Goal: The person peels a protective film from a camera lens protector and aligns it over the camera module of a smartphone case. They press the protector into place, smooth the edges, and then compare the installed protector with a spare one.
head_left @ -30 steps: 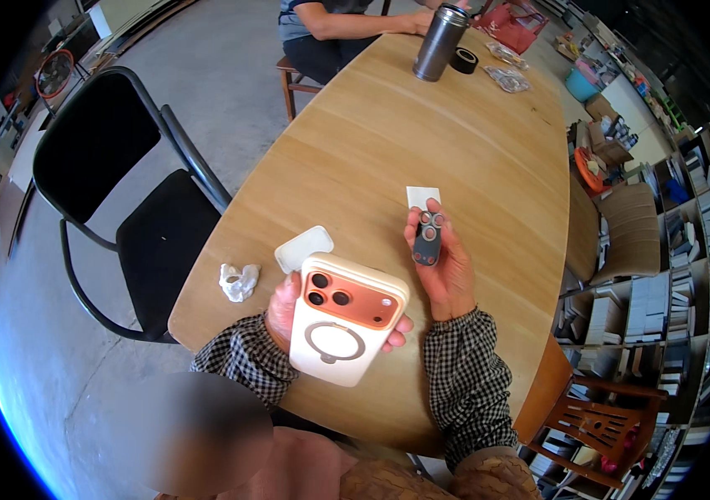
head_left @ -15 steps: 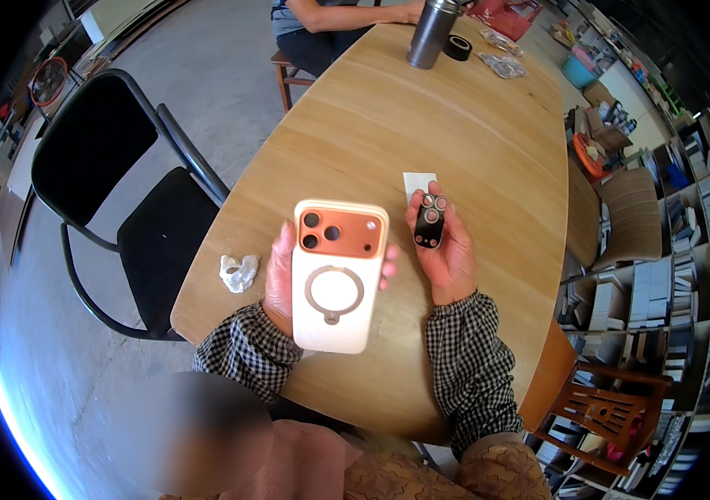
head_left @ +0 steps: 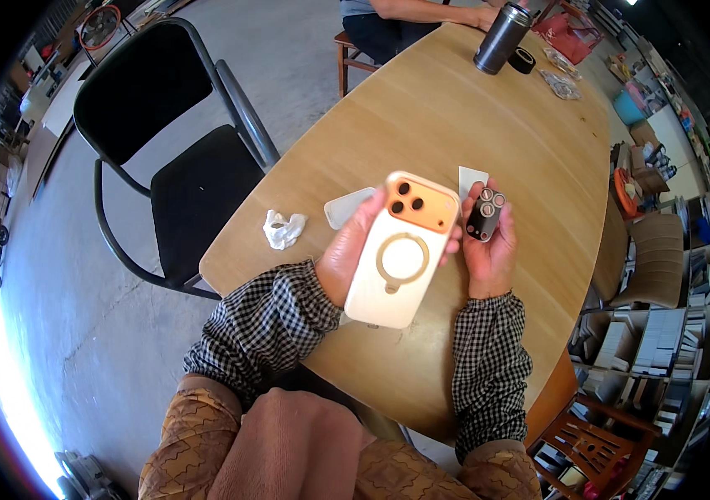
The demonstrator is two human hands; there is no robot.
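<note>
My left hand (head_left: 346,250) is wrapped round a phone (head_left: 369,297) in a pale case, its back toward me. The phone has an orange camera block and a ring stand on its back; it tilts with its top to the left of upright. My right hand (head_left: 492,262) holds a small dark camera lens protector (head_left: 483,218) with several round rings between thumb and fingers. Behind the right fingertips a white card (head_left: 472,177) lies on the table. Beside the left hand, a pale flat rounded piece (head_left: 345,207) is partly hidden, and a crumpled white tissue (head_left: 284,229) lies further left.
The wooden table (head_left: 421,108) carries a dark metal flask (head_left: 502,38), a roll of black tape (head_left: 522,60) and plastic packets (head_left: 561,84) at its far end. Another person's arm (head_left: 430,12) rests there. A black chair (head_left: 205,179) stands left; shelves and chairs line the right.
The view has swung, so the table sits further right. The phone has tilted and come nearer the right hand. The pale flat piece behind the left hand has come into sight.
</note>
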